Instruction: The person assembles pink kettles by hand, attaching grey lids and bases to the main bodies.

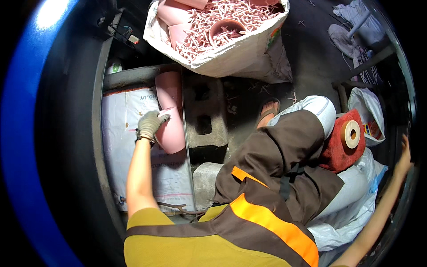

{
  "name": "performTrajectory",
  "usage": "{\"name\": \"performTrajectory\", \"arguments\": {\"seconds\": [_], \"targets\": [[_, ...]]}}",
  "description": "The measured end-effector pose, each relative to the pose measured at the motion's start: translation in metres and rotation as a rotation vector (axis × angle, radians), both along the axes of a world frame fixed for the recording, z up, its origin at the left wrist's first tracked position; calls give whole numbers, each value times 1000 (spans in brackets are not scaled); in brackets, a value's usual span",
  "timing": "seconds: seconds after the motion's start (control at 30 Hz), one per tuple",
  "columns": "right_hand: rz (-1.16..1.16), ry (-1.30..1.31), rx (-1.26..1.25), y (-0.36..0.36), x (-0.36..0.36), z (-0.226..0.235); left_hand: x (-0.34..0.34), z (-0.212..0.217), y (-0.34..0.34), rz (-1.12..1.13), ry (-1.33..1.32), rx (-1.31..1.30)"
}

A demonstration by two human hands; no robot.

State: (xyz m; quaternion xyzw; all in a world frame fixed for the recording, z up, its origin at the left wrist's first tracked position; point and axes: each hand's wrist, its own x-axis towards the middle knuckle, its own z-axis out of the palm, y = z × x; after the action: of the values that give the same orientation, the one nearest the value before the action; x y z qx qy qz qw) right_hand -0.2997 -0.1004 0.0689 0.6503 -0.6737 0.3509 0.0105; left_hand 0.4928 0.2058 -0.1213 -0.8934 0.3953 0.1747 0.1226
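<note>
The gloved left hand [150, 124] is closed over the upper left rim of a pink pot [171, 131]. The pot lies tilted, its long axis running from upper left down to lower right, resting on a white printed sack [129, 160] near that sack's right edge, against a grey concrete block [205, 113]. A second pink pot [168, 89] stands just above it. The right hand [404, 158] reaches out at the far right; how far open it is cannot be told. An open white bag [231, 53] of pink scraps sits above the block. A red spool [344, 142] lies beside a white plastic bag [369, 111] bearing a coloured label.
</note>
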Motion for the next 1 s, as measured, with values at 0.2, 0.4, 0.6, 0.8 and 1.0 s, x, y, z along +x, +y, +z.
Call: {"name": "performTrajectory", "arguments": {"seconds": [0.2, 0.4, 0.6, 0.8, 1.0], "targets": [[800, -638, 844, 83, 287, -72, -177, 190, -101, -984, -119, -147], [598, -1139, 663, 114, 268, -146, -271, 198, -129, -933, 537, -1061], [567, -1466, 748, 176, 249, -129, -337, 115, -177, -155, 1600, -1233], [393, -1344, 834, 167, 189, -172, -335, 159, -192, -471, 1364, -1099], [592, 61, -152, 139, 173, -4, -368, 198, -211, -1455, 327, -841]]}}
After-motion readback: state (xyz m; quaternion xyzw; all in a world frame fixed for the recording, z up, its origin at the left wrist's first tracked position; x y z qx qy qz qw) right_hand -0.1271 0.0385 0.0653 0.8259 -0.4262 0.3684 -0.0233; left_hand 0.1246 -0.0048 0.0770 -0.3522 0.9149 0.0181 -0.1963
